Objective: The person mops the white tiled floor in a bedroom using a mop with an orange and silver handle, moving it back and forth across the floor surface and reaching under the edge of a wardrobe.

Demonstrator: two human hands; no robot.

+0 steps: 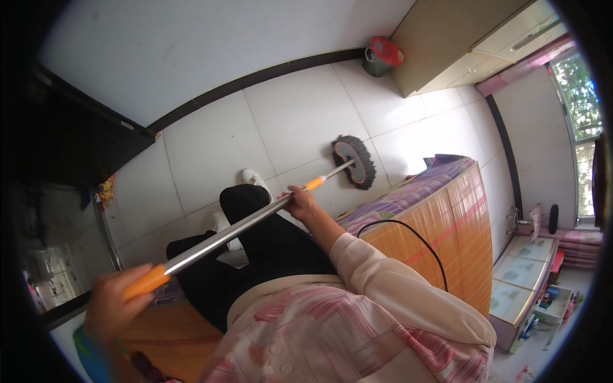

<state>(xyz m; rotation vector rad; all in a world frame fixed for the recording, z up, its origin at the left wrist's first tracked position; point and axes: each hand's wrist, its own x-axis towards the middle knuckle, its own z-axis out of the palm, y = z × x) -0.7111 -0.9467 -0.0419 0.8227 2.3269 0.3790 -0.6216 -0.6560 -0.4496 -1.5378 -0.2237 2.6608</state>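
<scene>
A mop [355,162] with a fringed grey microfibre head touches the white tiled floor, its metal pole slanting down to the left across my legs. My left hand [117,297], somewhat blurred, is closed around the orange grip at the pole's upper end. Farther along, my right hand [300,203] holds the metal pole just above its lower orange collar. Black trousers and white shoes [254,177] show beneath the pole.
A bed with a bamboo mat [445,225] lies at the right, with a black cable [426,242] across it. A dark bin with a red rim [378,64] stands beside a cabinet [431,52]. A dark glossy piece of furniture [91,124] is at the left. A low glass-topped cabinet [524,277] stands lower right.
</scene>
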